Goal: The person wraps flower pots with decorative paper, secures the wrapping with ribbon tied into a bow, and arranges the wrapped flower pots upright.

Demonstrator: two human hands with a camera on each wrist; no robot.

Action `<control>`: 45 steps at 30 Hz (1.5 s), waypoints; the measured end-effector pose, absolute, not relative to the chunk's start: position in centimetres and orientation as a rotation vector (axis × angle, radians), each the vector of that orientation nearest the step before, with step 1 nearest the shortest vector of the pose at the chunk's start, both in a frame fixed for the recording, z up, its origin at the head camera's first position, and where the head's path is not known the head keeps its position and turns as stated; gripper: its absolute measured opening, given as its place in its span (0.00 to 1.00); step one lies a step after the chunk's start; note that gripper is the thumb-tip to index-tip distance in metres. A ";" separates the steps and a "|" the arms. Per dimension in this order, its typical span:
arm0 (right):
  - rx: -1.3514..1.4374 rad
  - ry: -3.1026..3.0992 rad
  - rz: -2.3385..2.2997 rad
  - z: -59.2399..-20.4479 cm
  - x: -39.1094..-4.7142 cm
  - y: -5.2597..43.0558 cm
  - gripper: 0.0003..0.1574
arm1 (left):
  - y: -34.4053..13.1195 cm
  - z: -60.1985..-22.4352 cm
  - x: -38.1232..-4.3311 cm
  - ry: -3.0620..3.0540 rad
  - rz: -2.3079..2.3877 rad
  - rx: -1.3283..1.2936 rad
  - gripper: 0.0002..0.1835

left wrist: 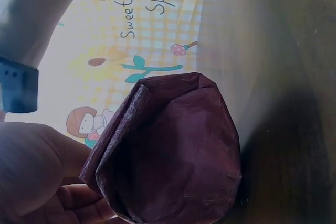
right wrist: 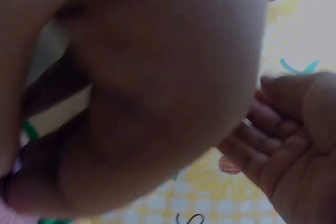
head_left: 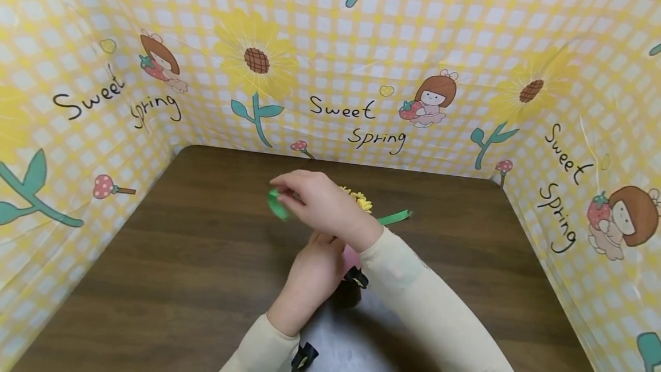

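The wrapped bundle [head_left: 351, 258] is in my left hand [head_left: 317, 268], near the middle of the table [head_left: 206, 257]; I cannot tell whether its base touches the surface. In the left wrist view, its wrapper [left wrist: 194, 145] appears dark reddish and folded at the edge. Yellow flowers [head_left: 364, 202] show at the far end, partly hidden by my right hand [head_left: 322, 197]. The left fingers curl around the bundle. The right hand crosses above the left, fingers narrow, pinching a green ribbon [head_left: 277, 205]. A further stretch of ribbon extends past the right side of my right wrist. A yellow checked cloth [head_left: 330, 45], printed with flowers, encloses the table's far and lateral edges
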State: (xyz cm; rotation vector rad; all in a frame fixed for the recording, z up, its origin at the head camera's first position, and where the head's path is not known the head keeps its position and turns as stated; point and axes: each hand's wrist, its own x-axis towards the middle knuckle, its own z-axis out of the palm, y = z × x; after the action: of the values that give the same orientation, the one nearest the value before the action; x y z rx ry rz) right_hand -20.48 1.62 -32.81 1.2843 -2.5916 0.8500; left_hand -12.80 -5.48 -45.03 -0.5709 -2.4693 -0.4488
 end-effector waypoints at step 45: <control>0.534 -2.831 0.920 -44.9 -20.2 12.2 0.18 | -7.0 -41.1 -17.7 -2.958 -0.805 -0.435 0.09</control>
State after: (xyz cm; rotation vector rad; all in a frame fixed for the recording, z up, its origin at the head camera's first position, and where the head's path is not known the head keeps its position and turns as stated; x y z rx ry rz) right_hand -20.20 12.23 -44.91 0.5341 -2.8306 0.9196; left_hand -17.69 -7.02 -41.11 -0.4347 -2.9575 -0.8055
